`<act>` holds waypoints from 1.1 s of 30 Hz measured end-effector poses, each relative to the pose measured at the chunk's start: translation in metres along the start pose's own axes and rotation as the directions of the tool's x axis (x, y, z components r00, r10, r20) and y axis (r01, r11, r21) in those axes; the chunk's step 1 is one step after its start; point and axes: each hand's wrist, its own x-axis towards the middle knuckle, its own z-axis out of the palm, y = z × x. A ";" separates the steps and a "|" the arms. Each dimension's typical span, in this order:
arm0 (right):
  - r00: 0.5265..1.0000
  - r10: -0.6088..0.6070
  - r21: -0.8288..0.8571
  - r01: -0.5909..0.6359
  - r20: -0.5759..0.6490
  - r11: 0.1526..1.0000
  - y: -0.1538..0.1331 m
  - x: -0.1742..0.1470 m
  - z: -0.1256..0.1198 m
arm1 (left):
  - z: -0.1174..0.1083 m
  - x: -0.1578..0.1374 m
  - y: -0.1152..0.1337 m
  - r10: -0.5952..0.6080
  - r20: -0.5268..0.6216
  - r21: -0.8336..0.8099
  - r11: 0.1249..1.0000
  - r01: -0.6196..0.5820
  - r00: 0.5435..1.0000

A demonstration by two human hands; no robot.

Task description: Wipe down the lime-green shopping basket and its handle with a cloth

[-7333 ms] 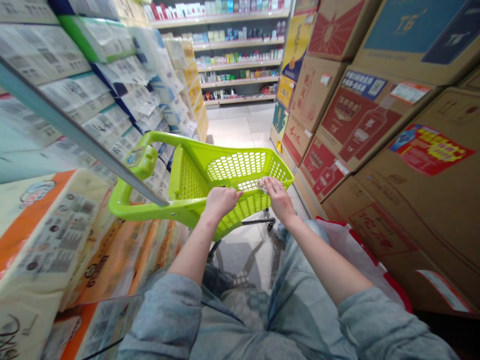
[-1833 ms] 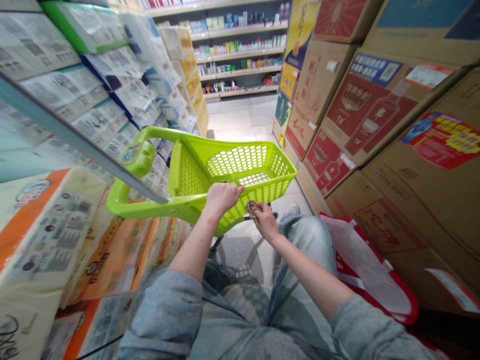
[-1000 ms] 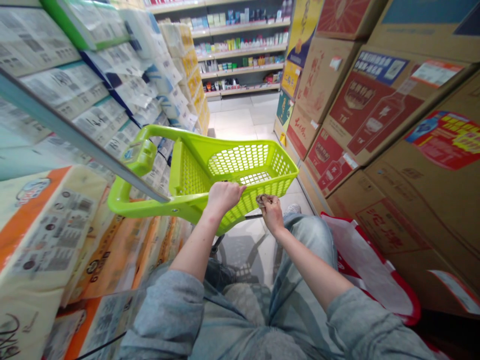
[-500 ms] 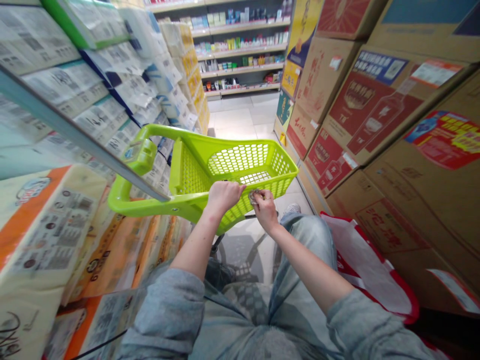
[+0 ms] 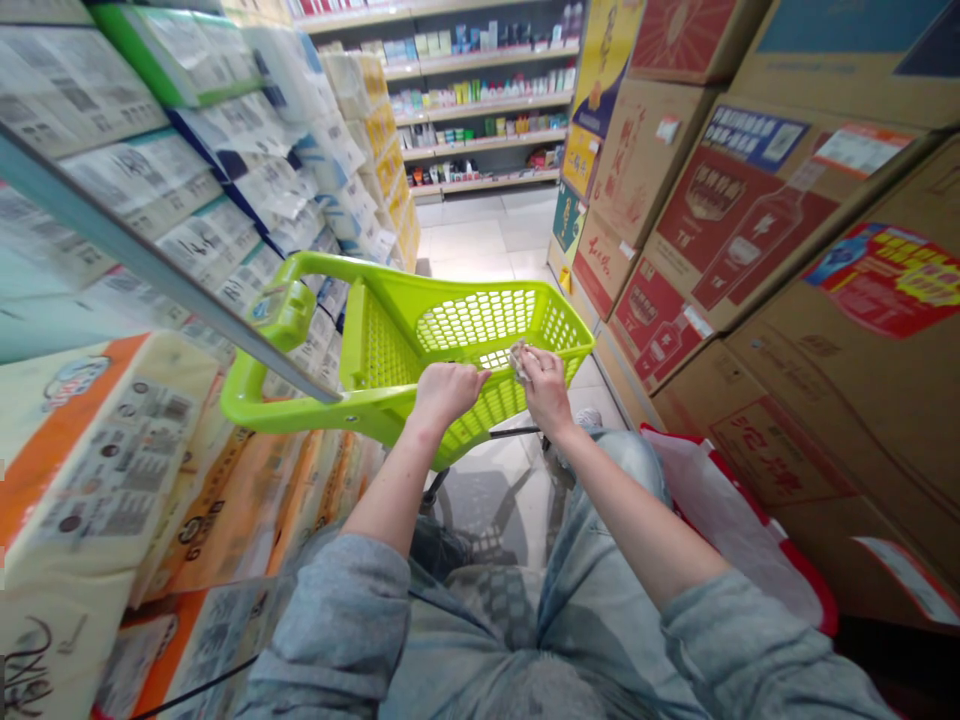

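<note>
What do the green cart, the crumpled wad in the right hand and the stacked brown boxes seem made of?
Green cart: likely moulded plastic, smooth and slightly glossy, given the even colour and grid of holes.
Crumpled wad: dull, creased and soft-looking, perhaps tissue or cloth; too small to tell.
Stacked brown boxes: apparently matt cardboard, brown with printed panels.

Since 0.5 s ago: right hand [image 5: 547,390] and crumpled cloth [image 5: 518,362] raised from side of green cart [image 5: 382,408] to near rim, just right of frame centre.
</note>
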 end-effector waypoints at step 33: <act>0.997 0.080 0.125 -0.082 0.024 0.989 -0.009 -0.049 0.059 | -0.024 -0.023 -0.028 -0.063 -0.053 0.060 0.996 0.067 0.997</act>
